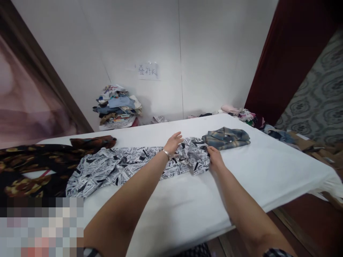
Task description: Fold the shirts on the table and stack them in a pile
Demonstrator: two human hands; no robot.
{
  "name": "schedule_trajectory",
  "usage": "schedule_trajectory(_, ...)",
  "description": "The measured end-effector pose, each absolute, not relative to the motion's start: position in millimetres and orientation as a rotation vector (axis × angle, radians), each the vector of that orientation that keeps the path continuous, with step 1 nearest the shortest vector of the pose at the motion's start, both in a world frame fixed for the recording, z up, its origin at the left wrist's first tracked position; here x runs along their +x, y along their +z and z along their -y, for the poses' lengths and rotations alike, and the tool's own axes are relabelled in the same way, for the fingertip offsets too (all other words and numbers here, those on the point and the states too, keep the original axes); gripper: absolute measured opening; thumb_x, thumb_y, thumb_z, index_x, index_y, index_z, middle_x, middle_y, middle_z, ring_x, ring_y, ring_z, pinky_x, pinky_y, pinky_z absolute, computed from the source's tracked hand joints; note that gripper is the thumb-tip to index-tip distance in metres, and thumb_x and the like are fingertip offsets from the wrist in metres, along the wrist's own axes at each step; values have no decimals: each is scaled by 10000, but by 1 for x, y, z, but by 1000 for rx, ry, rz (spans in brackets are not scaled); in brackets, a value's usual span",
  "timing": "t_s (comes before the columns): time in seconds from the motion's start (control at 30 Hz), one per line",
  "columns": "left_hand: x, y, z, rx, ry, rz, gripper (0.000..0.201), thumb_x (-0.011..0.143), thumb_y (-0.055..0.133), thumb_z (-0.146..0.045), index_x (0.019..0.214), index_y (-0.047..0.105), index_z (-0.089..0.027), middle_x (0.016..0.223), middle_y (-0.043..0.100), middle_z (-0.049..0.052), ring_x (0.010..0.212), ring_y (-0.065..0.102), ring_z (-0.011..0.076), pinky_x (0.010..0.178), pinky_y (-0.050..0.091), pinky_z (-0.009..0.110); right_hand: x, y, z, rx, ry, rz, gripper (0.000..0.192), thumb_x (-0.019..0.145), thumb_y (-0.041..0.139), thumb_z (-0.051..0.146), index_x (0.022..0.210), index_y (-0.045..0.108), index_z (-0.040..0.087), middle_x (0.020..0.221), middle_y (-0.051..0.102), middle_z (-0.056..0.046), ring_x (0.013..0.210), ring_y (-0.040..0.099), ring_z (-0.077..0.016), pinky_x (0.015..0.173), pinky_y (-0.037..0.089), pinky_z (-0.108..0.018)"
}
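Note:
A black-and-white newsprint-patterned shirt (144,160) lies stretched lengthwise over the white-covered table (182,210), its right end bunched up near the collar. My right hand (215,157) grips the edge of that bunched end, fingers closed on the cloth. Over the shirt's middle right is my left hand (173,143), wearing a silver bracelet, with its fingers stretched out and apart. Whether its palm touches the fabric is hard to see. Just beyond my right hand rests a folded blue-grey plaid shirt (227,138).
Dark floral clothing (24,164) covers the table's left end, beside a rust-brown folded garment (93,142). A tall pile of clothes (118,107) stands behind the table by the wall, where a handwritten sign (148,71) hangs. More clothes (241,114) lie past the far right edge.

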State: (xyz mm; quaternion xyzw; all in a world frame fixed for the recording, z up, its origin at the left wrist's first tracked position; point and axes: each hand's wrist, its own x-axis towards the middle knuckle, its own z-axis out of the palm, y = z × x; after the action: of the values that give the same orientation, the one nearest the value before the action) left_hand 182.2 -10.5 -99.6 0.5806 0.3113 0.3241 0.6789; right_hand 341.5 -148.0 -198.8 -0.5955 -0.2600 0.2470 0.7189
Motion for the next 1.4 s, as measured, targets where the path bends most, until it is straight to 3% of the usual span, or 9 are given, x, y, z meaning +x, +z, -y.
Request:
schedule_trajectory(0.13, 137, -115, -19, 1503, 792, -880, 288, 590, 711, -98, 846, 693, -228, 1087, 664, 85, 1158, 531, 275, 973, 404, 337, 357, -203, 151, -1357, 547, 471, 420, 588, 686, 561, 788, 640, 195, 707, 675, -41, 677, 619, -210, 597, 487, -313)
schedule_trajectory(0.33, 50, -131, -70, 1712, 813, -1067, 248, 536, 738, -86, 715, 673, -244, 1062, 663, 80, 1240, 460, 289, 1040, 344, 307, 346, -202, 154, -1630, 449, 667, 566, 601, 758, 424, 1134, 637, 275, 1113, 665, -53, 1082, 578, -269, 905, 454, -409)
schedule_trajectory(0.47, 30, -139, -93, 1786, 766, -1160, 275, 488, 752, -103, 711, 673, -244, 1117, 650, 82, 1252, 440, 321, 1056, 307, 343, 341, -204, 154, -1731, 361, 887, 442, 575, 738, 278, 1015, 706, 268, 1042, 695, -49, 1079, 577, -299, 990, 387, -472)
schedule_trajectory(0.57, 36, -146, -104, 1830, 709, -1234, 201, 487, 746, -120, 612, 643, -239, 959, 679, 96, 1208, 479, 352, 1013, 334, 393, 340, -204, 156, -1657, 350, 830, 333, 581, 701, 268, 911, 729, 235, 1002, 705, -54, 1011, 605, -288, 946, 425, -459)
schedule_trajectory(0.73, 61, -130, -136, 1931, 664, -1326, 206, 566, 710, -179, 445, 548, -214, 726, 667, 128, 1114, 550, 350, 949, 379, 415, 345, -181, 160, -1476, 496, 537, 469, 560, 753, 337, 1007, 692, 207, 833, 709, -40, 702, 637, -213, 663, 511, -365)
schedule_trajectory(0.9, 94, -83, -188, 2104, 767, -1315, 41, 647, 656, -210, 660, 692, -194, 977, 696, 143, 1165, 502, 361, 1013, 314, 434, 378, -140, 125, -1449, 361, 594, 458, 576, 752, 317, 1017, 685, 212, 824, 707, -32, 660, 631, -177, 610, 510, -319)
schedule_trajectory(1.1, 111, -84, -201, 2183, 843, -1206, 426, 788, 548, -222, 1206, 603, -166, 1208, 631, 114, 1049, 579, 250, 940, 392, 324, 412, -141, 78, -1904, -5, 709, 351, 642, 649, 273, 973, 705, 170, 944, 708, -105, 896, 641, -275, 797, 507, -413)
schedule_trajectory(1.2, 81, -96, -179, 2220, 781, -1140, 350, 785, 570, -293, 1100, 665, -173, 1096, 682, 81, 922, 616, 216, 869, 433, 290, 386, -150, 83, -1951, -97, 1053, 331, 722, 602, 273, 1026, 692, 178, 1110, 675, -119, 1056, 596, -283, 921, 464, -436)
schedule_trajectory(1.4, -22, -105, -92, 2629, 397, -923, 350, 849, 452, -481, 917, 684, -228, 899, 687, 17, 810, 608, 177, 736, 449, 281, 271, -155, 108, -1650, 315, 1860, 340, 883, 503, 312, 1207, 601, 273, 1200, 643, -55, 1084, 592, -228, 867, 513, -409)
